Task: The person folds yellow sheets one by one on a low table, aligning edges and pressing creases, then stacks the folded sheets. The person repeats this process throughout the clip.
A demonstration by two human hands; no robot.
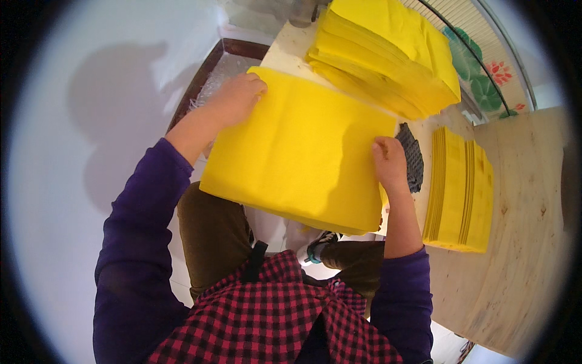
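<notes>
A flat, soft-looking yellow cloth (303,151) lies in front of me, over the near edge of the table and above my knees. Along its lower edge there seem to be further layers. My left hand (239,97) is closed at the cloth's upper left edge, with fingers curled onto it. At the right edge my right hand (390,161) pinches the cloth, its fingertips bent over the top. Both thumbs are mostly hidden.
Beyond the cloth rises a tall, uneven stack of yellow cloths (388,54). Two neat folded bundles (458,188) lie on the wooden table (521,212) at right. A dark grey textured piece (412,158) sits beside my right hand. At left is a brown-rimmed bin (203,79) by the white wall.
</notes>
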